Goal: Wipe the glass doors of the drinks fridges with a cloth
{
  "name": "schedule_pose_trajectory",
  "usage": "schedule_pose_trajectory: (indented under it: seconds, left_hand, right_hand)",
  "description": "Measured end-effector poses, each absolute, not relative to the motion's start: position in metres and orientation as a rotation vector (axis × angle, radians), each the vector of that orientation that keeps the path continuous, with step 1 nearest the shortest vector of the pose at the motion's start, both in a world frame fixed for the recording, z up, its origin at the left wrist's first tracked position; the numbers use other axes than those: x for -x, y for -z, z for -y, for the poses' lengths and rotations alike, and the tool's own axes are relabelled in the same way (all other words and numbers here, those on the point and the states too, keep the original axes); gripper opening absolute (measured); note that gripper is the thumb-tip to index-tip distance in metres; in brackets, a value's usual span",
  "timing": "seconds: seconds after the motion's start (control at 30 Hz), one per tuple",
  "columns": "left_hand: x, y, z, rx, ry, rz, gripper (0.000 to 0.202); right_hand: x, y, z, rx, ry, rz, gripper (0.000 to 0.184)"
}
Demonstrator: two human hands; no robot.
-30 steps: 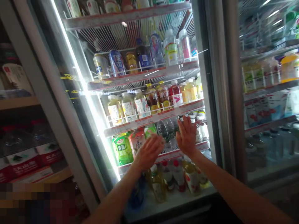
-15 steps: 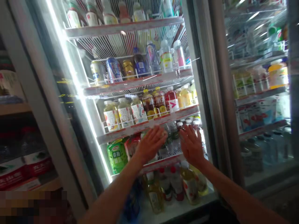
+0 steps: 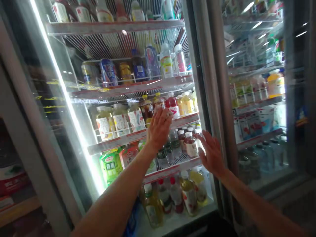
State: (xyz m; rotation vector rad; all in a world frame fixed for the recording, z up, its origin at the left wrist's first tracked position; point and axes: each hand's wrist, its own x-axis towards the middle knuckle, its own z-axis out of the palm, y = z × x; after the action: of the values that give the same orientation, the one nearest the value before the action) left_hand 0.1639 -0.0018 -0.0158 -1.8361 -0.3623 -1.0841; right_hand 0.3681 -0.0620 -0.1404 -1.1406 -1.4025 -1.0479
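Now higher, left hand [image 3: 159, 128] before brown-drink bottles [image 3: 146, 108], right hand [image 3: 212, 154] near white-capped bottle [image 3: 191, 146], both unclenched

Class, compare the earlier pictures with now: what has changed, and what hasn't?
The left hand has risen from before the lower shelf to before the yellow-capped bottles above. The right hand has shifted right, toward the metal upright, baring more of the white-capped bottles. Neither visibly takes hold or lets go of anything. The green pouch and both bottle groups stay put.
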Motion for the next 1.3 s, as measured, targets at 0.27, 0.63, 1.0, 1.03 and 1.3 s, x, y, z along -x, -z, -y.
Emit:
schedule_pose_trajectory:
  seconds: [0.27, 0.63, 1.0, 1.03, 1.3]
  left_hand:
    - [-0.243, 0.032, 0.002, 2.009, 0.653, -0.041, 0.034]
    - [-0.281, 0.102, 0.021, 2.118, 0.453, -0.157, 0.027]
    - [-0.235, 0.107, 0.014, 2.021, 0.457, -0.073, 0.037]
    - [-0.224, 0.119, 0.014, 2.015, 0.406, -0.134, 0.037]
    - [-0.157, 0.113, 0.008, 1.884, 0.748, 0.196, 0.039]
  right_hand:
    - [-0.405, 0.136, 0.084, 1.117, 1.117, 1.402, 0.061]
    - [-0.429, 0.142, 0.096, 1.109, 1.101, 1.315, 0.059]
    - [-0.402, 0.159, 0.09, 1.168, 1.056, 1.307, 0.058]
    - [-0.397, 0.162, 0.088, 1.168, 1.054, 1.338, 0.058]
    - [-0.356, 0.172, 0.071, 1.138, 0.991, 1.398, 0.058]
